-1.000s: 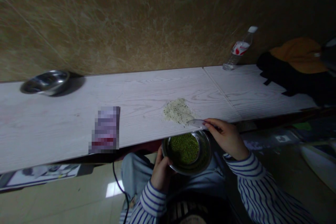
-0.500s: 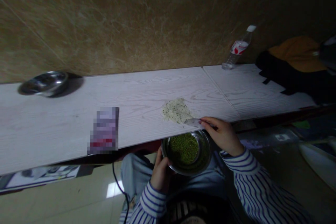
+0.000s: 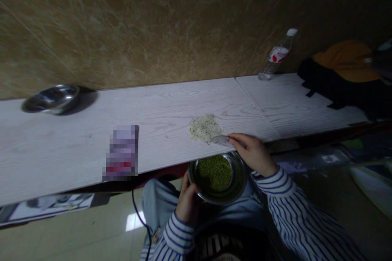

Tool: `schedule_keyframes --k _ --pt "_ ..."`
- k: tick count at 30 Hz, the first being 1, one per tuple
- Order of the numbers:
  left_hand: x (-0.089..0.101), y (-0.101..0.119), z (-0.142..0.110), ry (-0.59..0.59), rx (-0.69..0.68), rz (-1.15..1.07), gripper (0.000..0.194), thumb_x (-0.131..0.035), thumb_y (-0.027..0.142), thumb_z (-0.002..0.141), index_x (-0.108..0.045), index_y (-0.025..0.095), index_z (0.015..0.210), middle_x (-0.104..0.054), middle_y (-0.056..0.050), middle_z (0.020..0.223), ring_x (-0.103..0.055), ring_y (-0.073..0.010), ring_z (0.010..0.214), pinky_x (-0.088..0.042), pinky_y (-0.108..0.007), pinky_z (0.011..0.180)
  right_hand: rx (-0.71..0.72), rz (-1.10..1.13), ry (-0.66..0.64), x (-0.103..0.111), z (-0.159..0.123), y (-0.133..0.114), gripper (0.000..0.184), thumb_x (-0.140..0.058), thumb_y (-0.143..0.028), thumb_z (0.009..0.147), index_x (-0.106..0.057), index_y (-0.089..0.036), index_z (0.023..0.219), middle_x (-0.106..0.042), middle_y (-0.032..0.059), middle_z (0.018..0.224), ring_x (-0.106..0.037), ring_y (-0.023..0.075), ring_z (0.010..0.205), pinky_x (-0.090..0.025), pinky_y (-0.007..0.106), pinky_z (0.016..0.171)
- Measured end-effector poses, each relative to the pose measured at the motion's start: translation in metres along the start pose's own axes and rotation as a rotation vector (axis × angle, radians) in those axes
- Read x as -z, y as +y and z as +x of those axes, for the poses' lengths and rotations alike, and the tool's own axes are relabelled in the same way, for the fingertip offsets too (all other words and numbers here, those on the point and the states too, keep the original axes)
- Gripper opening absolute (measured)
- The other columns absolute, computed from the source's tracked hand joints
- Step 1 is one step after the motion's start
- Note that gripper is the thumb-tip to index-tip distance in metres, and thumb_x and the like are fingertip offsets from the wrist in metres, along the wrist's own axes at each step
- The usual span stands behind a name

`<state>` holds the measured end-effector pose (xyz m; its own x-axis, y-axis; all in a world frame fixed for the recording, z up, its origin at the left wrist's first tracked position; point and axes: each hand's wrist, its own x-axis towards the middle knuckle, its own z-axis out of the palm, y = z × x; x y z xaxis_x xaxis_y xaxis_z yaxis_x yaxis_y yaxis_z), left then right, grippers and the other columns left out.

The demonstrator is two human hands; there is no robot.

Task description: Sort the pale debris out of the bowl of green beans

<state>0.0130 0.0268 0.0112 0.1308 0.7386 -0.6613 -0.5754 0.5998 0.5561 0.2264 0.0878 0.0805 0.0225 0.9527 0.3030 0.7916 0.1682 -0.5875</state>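
Hands: the left hand is closed on the rim and side of a steel bowl, thumb over the near-left edge; the right hand pinches a translucent tool between thumb and fingers. The two are apart.
Steel bowl: held over the lap at the front edge of the worktop, its far rim close beneath that edge, with small green grains inside.
Pale pile: a loose, thin spread of whitish grains with dark specks lies on the worktop, just beyond the bowl.
Translucent tool: its blade is at the near-right side of the pile; whether it carries any grains cannot be told.
Tool angle: a low, nearly flat blade and light, short strokes would probably gather grains without scattering them.
Bowl position: a steady left grip, with the rim tucked close under the edge, likely leaves little gap for grains to slip through; too much tilt could spill the green ones.
Far left: a second metal bowl rests tilted on the worktop.
Far right: a clear bottle stands near the wall, beside dark cloth.
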Motion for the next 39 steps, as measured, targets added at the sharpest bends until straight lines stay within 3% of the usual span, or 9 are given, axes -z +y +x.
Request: schedule_keyframes --k 10,39 --pt "0.000 -0.002 0.000 -0.011 0.009 0.005 0.068 -0.061 0.015 0.053 -0.055 0.027 0.120 -0.062 0.002 0.079 -0.056 -0.0163 0.063 -0.044 -0.027 0.053 -0.037 -0.016 0.127 0.011 -0.006 0.004 0.022 -0.056 -0.029 0.089 -0.076 -0.022 0.097 -0.079 0.0071 0.097 -0.074 0.0246 0.091 -0.058 0.038 0.085" --pt "-0.004 0.001 -0.003 0.001 0.001 0.040 0.070 -0.058 0.014 0.055 -0.052 0.026 0.123 -0.063 0.000 0.086 -0.056 -0.0175 0.067 -0.045 -0.027 0.050 -0.022 -0.010 0.066 0.014 -0.023 0.001 0.021 -0.057 -0.027 0.091 -0.075 -0.021 0.100 -0.079 0.0068 0.095 -0.075 0.0228 0.086 -0.059 0.035 0.082"
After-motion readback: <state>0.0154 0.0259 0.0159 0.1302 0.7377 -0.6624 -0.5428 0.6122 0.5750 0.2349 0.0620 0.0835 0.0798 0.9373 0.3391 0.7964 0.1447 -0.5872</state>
